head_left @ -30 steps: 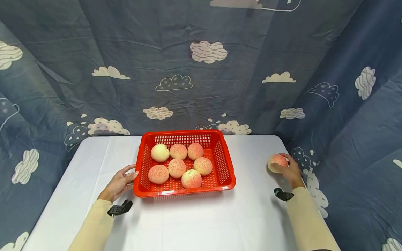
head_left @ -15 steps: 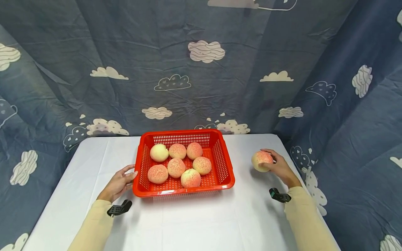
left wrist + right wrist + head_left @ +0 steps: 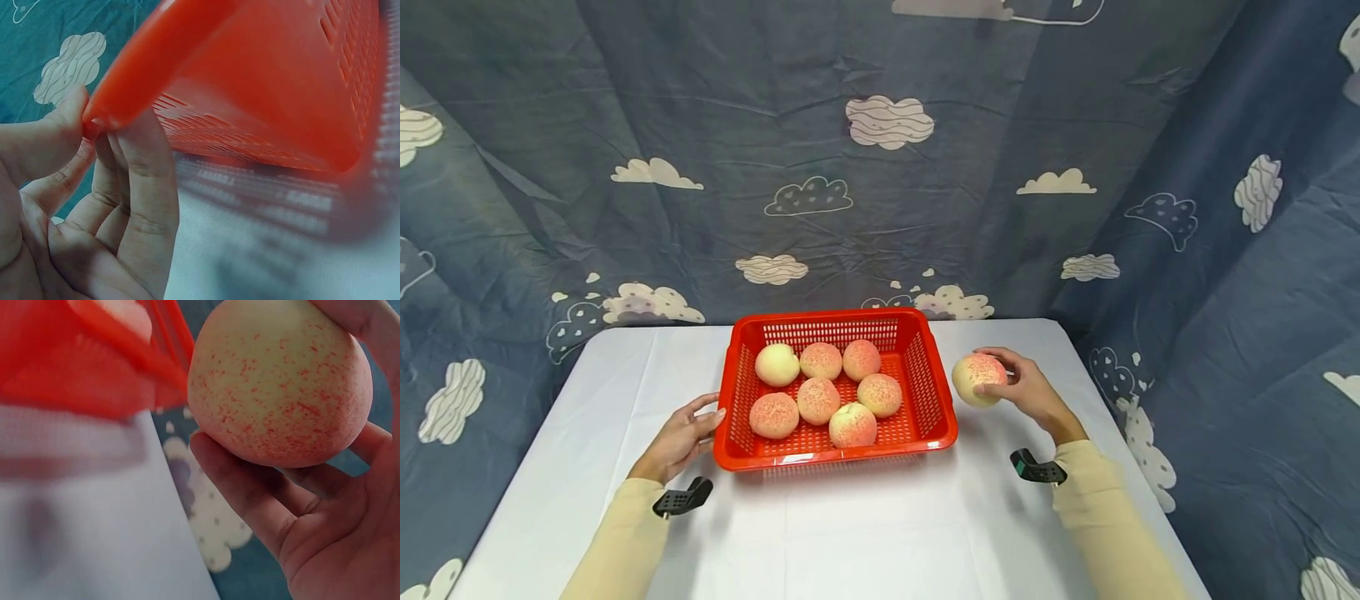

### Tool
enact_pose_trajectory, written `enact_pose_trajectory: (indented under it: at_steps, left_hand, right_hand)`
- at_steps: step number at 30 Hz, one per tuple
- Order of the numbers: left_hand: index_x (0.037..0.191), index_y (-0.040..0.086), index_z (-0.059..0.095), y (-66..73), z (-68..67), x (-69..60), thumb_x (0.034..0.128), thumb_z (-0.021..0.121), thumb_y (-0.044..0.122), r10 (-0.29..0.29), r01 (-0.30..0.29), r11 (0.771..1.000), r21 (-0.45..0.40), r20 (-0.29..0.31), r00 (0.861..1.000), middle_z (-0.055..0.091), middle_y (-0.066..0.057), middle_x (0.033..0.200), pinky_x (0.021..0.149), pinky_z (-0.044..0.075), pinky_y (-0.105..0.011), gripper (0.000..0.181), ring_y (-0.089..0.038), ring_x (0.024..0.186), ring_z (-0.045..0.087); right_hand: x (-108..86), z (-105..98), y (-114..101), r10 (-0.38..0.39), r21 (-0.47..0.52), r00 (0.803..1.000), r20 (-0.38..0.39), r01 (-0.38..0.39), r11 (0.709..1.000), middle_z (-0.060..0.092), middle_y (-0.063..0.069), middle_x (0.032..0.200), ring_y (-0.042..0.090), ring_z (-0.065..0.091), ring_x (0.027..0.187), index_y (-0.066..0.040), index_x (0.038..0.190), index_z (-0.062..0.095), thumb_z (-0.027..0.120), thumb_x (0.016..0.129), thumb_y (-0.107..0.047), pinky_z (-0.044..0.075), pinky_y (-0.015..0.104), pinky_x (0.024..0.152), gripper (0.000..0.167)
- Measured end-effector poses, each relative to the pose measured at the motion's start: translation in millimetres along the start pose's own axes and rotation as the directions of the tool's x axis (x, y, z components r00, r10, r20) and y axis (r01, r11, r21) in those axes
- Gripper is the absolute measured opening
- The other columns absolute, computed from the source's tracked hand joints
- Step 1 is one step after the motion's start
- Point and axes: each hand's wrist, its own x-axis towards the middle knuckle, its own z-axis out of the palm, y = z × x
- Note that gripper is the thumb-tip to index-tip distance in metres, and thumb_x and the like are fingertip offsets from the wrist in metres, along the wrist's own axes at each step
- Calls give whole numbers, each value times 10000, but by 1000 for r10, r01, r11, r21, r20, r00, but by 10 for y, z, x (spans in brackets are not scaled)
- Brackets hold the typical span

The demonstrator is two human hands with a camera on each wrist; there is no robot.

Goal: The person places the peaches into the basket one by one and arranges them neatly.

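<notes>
My right hand (image 3: 1026, 385) holds a yellow-and-pink peach (image 3: 977, 379) just off the right side of the red plastic basket (image 3: 942, 375). The right wrist view shows the thumb and fingers wrapped round the peach (image 3: 281, 387), which is raised off the table. At the basket's left side, my left hand (image 3: 677, 437) pinches the rim; the left wrist view has the thumb on top of the rim (image 3: 134, 75) and the fingers beneath it. Inside the basket lie several peaches, among them a pale one (image 3: 777, 365) at the back left and a pink-yellow one (image 3: 853, 426) at the front.
Basket and hands are over a table with a white cloth (image 3: 880, 533). A dark blue curtain with cloud prints (image 3: 820, 242) hangs behind the table's back edge and along both sides. Each wrist carries a small black device, such as the right one (image 3: 1037, 467).
My right hand has lifted the peach from the right side of the table and carried it left towards the basket. The left hand stays on the basket's rim.
</notes>
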Motion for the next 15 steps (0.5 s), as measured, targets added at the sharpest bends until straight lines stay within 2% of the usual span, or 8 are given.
enact_pose_trajectory:
  at_steps: [6, 15]
  left_hand:
    - [1497, 7, 213, 5, -1, 4, 993, 543, 147, -7, 7, 1000, 4, -7, 1000, 640, -68, 1108, 743, 555, -267, 618, -121, 871, 635]
    - [1488, -1, 218, 11, 12, 1, 992, 548, 160, 11, -11, 1000, 2, 3, 1000, 646, -29, 1045, 721, 556, -267, 616, -103, 838, 638]
  right_hand:
    - [72, 220, -155, -59, 59, 994, 89, 54, 997, 519, 214, 1276, 314, 547, 1044, -9, 1332, 480, 784, 778, -81, 509, 329, 864, 636]
    - [198, 548, -256, -47, 39, 968, 246, 38, 999, 531, 149, 1261, 319, 523, 1094, -75, 1311, 498, 801, 725, -75, 525, 414, 865, 660]
